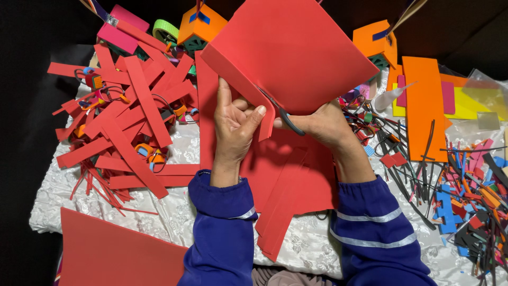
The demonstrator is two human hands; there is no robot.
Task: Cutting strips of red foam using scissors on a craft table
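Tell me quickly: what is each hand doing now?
Left hand: closed, pinching the red foam sheet.
Right hand: closed on scissors, cutting that sheet.

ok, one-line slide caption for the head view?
Right hand scissors through a red foam sheet held by the left hand.

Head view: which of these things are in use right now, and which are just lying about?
In use: large red foam sheet, scissors, left hand, right hand.
Lying about: pile of red foam strips, orange foam rectangle, white glue bottle.
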